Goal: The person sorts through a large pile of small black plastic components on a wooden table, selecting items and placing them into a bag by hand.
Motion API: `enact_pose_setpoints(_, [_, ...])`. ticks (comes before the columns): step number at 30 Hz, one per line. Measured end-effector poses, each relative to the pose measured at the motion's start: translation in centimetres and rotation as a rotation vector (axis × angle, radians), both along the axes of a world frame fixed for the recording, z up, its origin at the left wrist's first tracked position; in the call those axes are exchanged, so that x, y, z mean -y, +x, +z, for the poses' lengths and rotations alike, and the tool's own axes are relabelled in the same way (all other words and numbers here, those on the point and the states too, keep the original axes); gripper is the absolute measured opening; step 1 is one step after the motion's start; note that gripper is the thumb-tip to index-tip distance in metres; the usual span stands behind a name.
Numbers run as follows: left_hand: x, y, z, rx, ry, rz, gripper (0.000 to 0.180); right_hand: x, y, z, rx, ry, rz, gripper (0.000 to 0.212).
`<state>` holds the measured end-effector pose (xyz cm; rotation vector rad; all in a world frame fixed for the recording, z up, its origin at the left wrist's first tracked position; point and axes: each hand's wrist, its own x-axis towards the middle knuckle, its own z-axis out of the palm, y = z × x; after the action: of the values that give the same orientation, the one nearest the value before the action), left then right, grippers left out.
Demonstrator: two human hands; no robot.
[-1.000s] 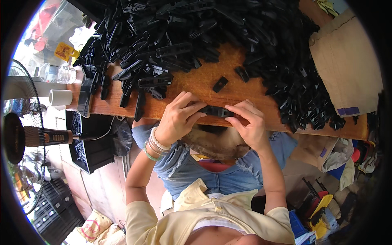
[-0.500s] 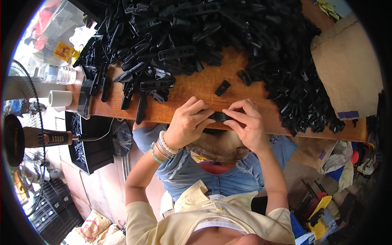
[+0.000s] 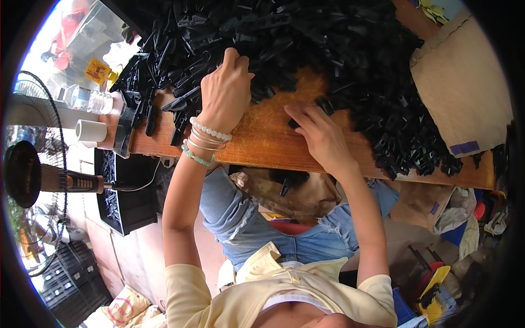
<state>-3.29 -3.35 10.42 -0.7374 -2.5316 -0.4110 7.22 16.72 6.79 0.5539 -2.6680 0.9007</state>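
Fingers of the left hand (image 3: 227,90) curl down into the near edge of the pile of black plastic clips (image 3: 284,38), at about eleven o'clock from the middle of the bench (image 3: 262,139); the grip there is bent over the clips, but whether it pinches one cannot be told. Pale bead bracelets (image 3: 205,136) ring that wrist. At about one o'clock from the bench's bare middle, the right hand (image 3: 322,136) lies low on the wood with its fingers stretched toward the pile, fingertips touching a small black clip (image 3: 295,123) that sits apart from the heap; the grip is loosely spread, not pinching. Clips cover the far half of the bench from nine o'clock round to three o'clock. A sheet of brown cardboard (image 3: 465,93) lies at two o'clock, partly under the clips. Off the bench at nine o'clock stand a water bottle (image 3: 87,99), a white cup (image 3: 90,131) and a fan (image 3: 27,175). One clip (image 3: 284,187) rests in the lap below the bench's edge.
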Motion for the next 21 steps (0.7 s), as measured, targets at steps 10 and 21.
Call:
enact_pose_setpoints(10, [-2.2, 7.6, -1.9, 0.199, 0.566, -0.385, 0.033, -1.6, 3.8, -0.7, 0.01, -0.465, -0.278, 0.022])
enact_pose_setpoints(21, [-1.2, 8.9, -4.5, 0.474, 0.481, -0.396, 0.027, -3.9, 5.1, -1.5, -0.156, -0.077, -0.471, 0.028])
